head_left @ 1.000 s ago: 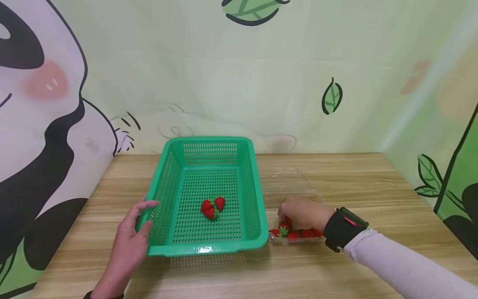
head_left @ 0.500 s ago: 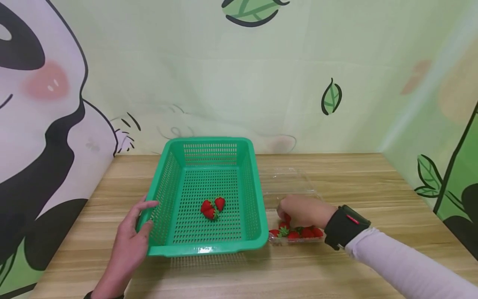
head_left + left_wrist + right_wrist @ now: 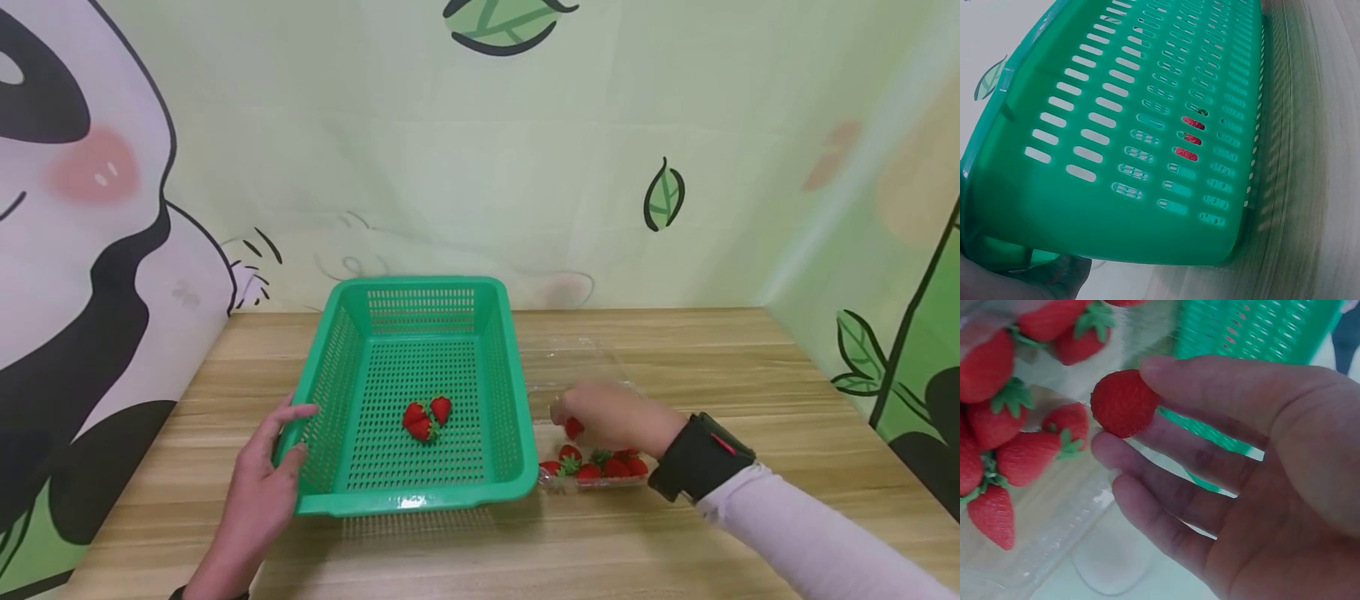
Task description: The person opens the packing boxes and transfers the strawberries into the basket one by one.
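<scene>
1. Now the right hand (image 3: 603,414) pinches a strawberry (image 3: 1124,403) between thumb and fingertips, its lower fingers loosely bent.
2. That berry is over the clear box (image 3: 570,367), leaf cap hidden; it looks nearly round to the wrist camera, so I can't tell where its long axis points.
3. Below, more strawberries (image 3: 617,467) lie in the box, pointing various ways.
4. Across, the left hand (image 3: 266,479) grips a green basket (image 3: 465,498), lengthwise away from the person, three strawberries (image 3: 422,429) inside.
</scene>
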Available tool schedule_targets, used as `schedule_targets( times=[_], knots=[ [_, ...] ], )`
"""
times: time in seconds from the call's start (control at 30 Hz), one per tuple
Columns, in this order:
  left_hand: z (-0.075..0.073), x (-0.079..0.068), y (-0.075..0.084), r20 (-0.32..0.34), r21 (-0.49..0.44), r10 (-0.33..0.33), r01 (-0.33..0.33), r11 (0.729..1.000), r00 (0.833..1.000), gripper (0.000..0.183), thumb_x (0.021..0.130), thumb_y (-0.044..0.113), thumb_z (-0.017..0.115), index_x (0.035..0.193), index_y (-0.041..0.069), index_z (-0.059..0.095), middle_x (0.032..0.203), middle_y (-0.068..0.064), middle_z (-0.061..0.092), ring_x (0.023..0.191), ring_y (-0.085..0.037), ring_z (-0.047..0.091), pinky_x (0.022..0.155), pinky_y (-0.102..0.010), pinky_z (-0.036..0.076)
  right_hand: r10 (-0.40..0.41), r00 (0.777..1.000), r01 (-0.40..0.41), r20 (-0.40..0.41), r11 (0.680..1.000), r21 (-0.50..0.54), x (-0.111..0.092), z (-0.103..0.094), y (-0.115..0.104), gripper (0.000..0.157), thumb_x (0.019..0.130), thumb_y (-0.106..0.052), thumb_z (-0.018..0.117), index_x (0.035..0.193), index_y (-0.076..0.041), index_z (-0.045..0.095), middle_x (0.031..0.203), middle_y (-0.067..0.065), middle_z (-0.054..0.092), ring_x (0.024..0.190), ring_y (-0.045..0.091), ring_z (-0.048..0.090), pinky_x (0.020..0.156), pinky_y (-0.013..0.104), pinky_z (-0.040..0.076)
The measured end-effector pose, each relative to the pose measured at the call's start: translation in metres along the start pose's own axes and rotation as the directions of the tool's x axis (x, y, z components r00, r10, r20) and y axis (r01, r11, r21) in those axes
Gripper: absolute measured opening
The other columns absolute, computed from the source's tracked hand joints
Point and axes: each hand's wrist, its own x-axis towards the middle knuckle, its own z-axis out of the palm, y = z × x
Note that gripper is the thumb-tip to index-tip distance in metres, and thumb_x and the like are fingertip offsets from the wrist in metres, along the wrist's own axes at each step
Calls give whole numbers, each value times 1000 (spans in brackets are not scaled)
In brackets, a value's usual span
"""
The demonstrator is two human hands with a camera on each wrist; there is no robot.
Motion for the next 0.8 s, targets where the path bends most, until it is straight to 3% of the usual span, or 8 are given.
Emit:
schedule_targets(
  times=[0.13,0.33,0.47,0.6,0.8],
  knots=[
    [0,0,0,-4,4,8,-8,1000,1000,42,94,2,38,134,14,45,154,0,19,135,-25,24,87,-24,40,6,1000,-6,6,999,32,-2,-9,-2,16,74,-2,69,83,-14,65,72,-7,54,67,12,49,62,28,46],
    [1,-1,1,-2,-4,13,-13,1000,1000,42,94,1,38,134,13,45,154,-1,18,135,-28,24,92,-40,39,16,1000,-17,19,997,71,-4,-21,-5,17,76,-8,70,93,-8,67,83,-1,62,78,15,55,71,32,49],
    [1,-1,1,-2,-1,11,-11,1000,1000,42,94,1,38,133,13,45,154,-1,19,135,-27,24,91,-35,40,0,1000,0,-2,997,72,-6,-25,-8,25,76,-11,71,100,-5,67,89,1,64,84,16,57,74,32,49],
    [0,-1,1,4,-2,9,-9,1000,1000,41,94,2,37,133,12,45,154,-1,18,135,-26,23,87,-26,40,-12,1000,13,-15,997,70,-6,-30,-12,25,76,-13,70,100,-6,67,86,-2,63,79,13,55,71,29,49],
    [0,-2,1,4,-10,11,-11,1000,1000,41,94,2,37,133,12,45,154,-1,18,135,-26,23,85,-21,40,-2,999,5,-45,997,74,-4,-39,-22,28,76,-14,70,103,-7,67,83,-4,59,73,13,51,65,26,47]
  ],
)
